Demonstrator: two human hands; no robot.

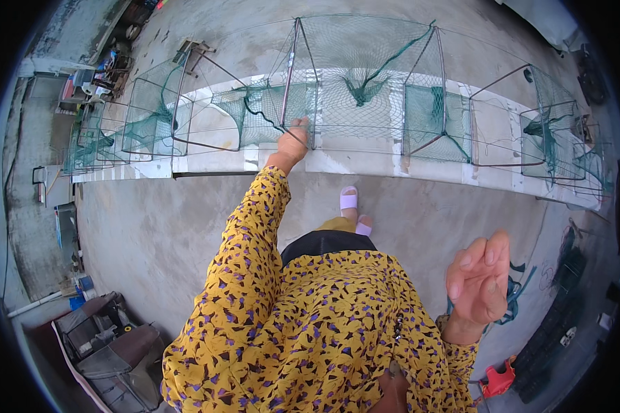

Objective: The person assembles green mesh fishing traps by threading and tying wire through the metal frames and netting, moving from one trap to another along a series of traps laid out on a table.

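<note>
A long collapsible fishing net trap (351,89), green mesh over thin dark rectangular frames, stretches across a long, low white-topped table. My left hand (293,142) reaches forward to the near side of the trap, left of its middle. Its fingers are closed at the mesh beside a dark frame bar, and their tips are partly hidden. My right hand (479,279) is raised at the right, away from the net, palm turned up. Its fingers are loosely bent and apart, with nothing visible in them. Darker green mesh (362,93) gathers into a funnel inside the middle section.
The white tabletop (351,164) runs left to right ahead of me. A small stool (198,49) stands beyond it. A grey padded seat (110,337) is at lower left. A red plastic thing (499,377) and dark netting (561,303) lie at lower right.
</note>
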